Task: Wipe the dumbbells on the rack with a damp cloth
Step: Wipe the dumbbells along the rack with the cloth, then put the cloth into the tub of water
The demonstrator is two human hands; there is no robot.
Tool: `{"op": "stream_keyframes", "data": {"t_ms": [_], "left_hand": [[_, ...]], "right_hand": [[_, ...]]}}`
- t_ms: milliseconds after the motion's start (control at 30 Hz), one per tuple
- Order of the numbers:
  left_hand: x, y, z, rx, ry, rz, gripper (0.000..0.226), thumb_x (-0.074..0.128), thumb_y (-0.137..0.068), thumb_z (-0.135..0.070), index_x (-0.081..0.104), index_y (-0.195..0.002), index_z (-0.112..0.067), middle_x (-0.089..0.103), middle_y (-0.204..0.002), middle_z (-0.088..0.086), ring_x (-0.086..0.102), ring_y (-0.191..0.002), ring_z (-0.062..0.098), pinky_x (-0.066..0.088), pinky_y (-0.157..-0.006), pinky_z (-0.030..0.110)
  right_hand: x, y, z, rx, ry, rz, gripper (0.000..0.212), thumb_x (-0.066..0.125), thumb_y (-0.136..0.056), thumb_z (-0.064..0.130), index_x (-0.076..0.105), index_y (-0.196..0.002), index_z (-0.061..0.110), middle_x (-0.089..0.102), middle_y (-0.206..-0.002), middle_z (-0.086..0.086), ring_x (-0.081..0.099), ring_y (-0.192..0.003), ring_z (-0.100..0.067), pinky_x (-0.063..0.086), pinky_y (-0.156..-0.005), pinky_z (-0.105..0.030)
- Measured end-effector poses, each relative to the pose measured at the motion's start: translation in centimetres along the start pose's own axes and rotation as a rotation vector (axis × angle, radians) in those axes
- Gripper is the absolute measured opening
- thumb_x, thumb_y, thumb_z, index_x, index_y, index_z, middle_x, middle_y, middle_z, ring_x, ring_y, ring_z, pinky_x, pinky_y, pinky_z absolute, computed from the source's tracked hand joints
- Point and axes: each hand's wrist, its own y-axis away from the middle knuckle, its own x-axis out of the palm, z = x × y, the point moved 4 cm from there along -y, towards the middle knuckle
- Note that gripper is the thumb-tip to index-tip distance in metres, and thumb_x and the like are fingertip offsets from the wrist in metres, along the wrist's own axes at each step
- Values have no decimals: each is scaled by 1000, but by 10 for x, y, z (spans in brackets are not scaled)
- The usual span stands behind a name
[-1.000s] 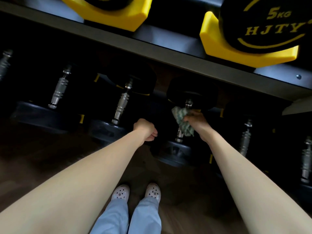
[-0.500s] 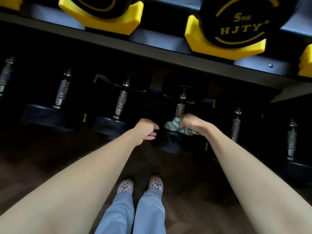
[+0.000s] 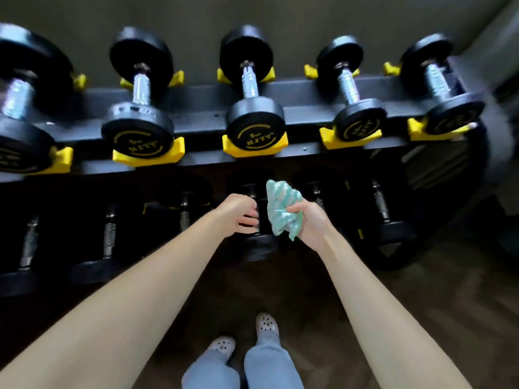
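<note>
My right hand grips a bunched green-and-white cloth, held up in front of the dark lower shelf and off the metal. My left hand hovers just left of it with loosely curled fingers, in front of a lower-shelf dumbbell; I see nothing held in it. On the upper shelf, several black dumbbells with chrome handles sit in yellow cradles, among them a 5 kg one straight above my hands. The lower row lies in deep shadow.
The rack's grey front rail runs across above my hands. More lower-shelf dumbbells stand to the left and right. My feet in pale clogs stand on a dark wood floor. A grey wall is behind the rack.
My view has tilted up, so the whole upper row shows. My right hand has lifted the cloth off the lower dumbbell's end. My left hand stays beside it.
</note>
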Motion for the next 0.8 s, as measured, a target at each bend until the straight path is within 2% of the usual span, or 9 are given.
{"op": "stream_keyframes", "data": {"t_ms": [67, 200, 267, 333, 400, 500, 567, 700, 800], "left_hand": [[20, 34, -35, 110, -106, 142, 27, 44, -96, -12, 51, -121, -5, 59, -116, 17, 61, -100, 30, 55, -73, 37], [76, 113, -86, 379, -366, 434, 17, 49, -94, -18, 59, -107, -13, 65, -95, 7, 64, -82, 21, 54, -80, 34], [109, 155, -93, 472, -485, 530, 15, 51, -94, -19, 61, -105, -16, 64, -88, 5, 63, -75, 17, 54, -76, 31], [143, 189, -91, 541, -591, 635, 16, 52, -94, -20, 62, -106, -17, 64, -89, 4, 63, -76, 16, 54, -74, 29], [179, 222, -79, 585, -688, 753, 17, 56, -92, -21, 63, -106, -15, 63, -88, 3, 61, -76, 15, 53, -72, 27], [239, 274, -42, 635, -837, 935, 11, 60, -90, -21, 63, -99, -15, 63, -88, 1, 60, -77, 12, 49, -72, 24], [270, 301, -12, 650, -903, 1032, 4, 60, -90, -20, 61, -91, -16, 63, -86, 0, 61, -78, 10, 48, -74, 24], [337, 362, 77, 604, -1051, 1269, 4, 57, -91, -13, 57, -88, -14, 63, -84, 3, 61, -74, 12, 53, -76, 25], [373, 410, 161, 591, -1198, 1380, 9, 58, -90, -9, 56, -83, -12, 60, -78, 5, 59, -69, 12, 54, -68, 22]], "right_hand": [[3, 42, 25, -139, -36, -20, 41, 32, -84, -10, 58, -105, 14, 65, -91, -6, 64, -78, -16, 50, -73, -29], [-3, 137, 62, -384, -84, -124, 39, 30, -85, -11, 59, -103, 9, 68, -89, -4, 67, -77, -13, 54, -65, -22], [-14, 194, 66, -507, -175, -220, 38, 31, -86, -9, 60, -106, 5, 69, -95, -7, 68, -85, -16, 55, -73, -24], [-26, 245, 60, -598, -252, -319, 37, 34, -86, -7, 60, -110, 4, 66, -105, -12, 64, -97, -22, 51, -89, -32], [-43, 296, 43, -660, -321, -463, 34, 39, -84, -5, 59, -110, 5, 64, -107, -13, 62, -98, -24, 48, -92, -35], [-71, 376, 1, -720, -450, -722, 42, 49, -79, -1, 50, -121, 0, 59, -116, -17, 59, -103, -27, 48, -89, -39], [-81, 418, -30, -764, -540, -836, 31, 44, -85, -6, 53, -112, 4, 60, -111, -13, 60, -97, -23, 48, -87, -37], [-88, 511, -110, -886, -700, -1046, 32, 41, -89, -6, 58, -110, 10, 65, -108, -8, 62, -98, -20, 50, -87, -33], [-87, 570, -184, -893, -823, -1254, 30, 40, -90, -4, 58, -107, 12, 66, -102, -6, 63, -91, -16, 52, -76, -28]]}}
